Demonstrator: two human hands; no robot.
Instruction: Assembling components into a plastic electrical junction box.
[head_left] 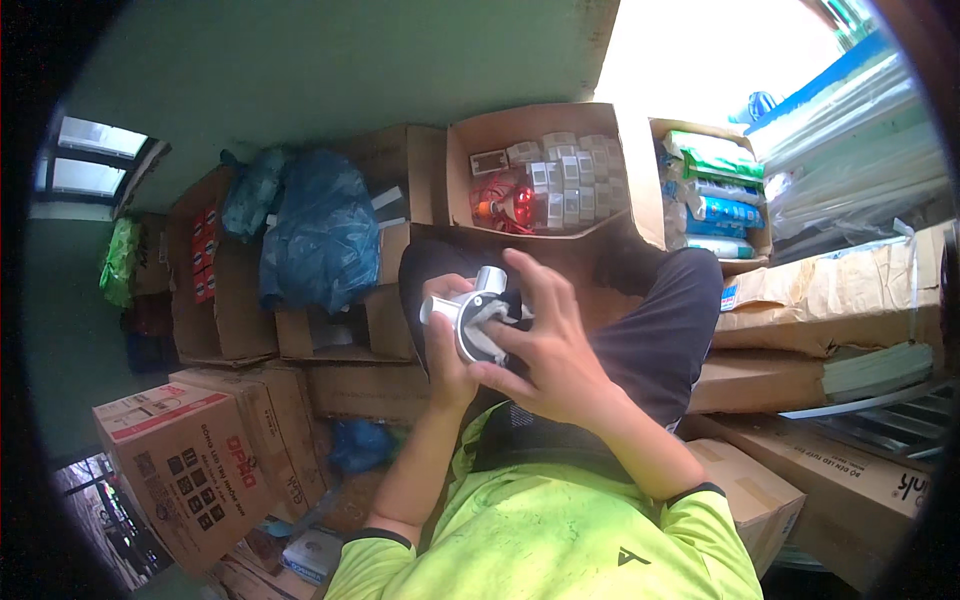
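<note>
My left hand (449,362) grips a round white fitting, like a conduit junction box (469,318), with short pipe stubs at its side and top. Its open face is turned toward my right hand and looks dark inside. A crumpled greyish-white cloth (486,342) sits in that opening. Fingers of my right hand (556,352) press the cloth there, with the index finger raised and the thumb by the lower rim. The fitting is held above my lap, between my knees. My right fingers hide part of the cloth and the opening.
Ahead, an open carton (540,232) holds several small clear-and-white boxes and a red cable. Blue plastic bags (325,235) lie over cartons at left. Packaged rolls fill another carton (649,190). Long cardboard boxes (820,310) line the right side; a large printed box (185,470) stands lower left.
</note>
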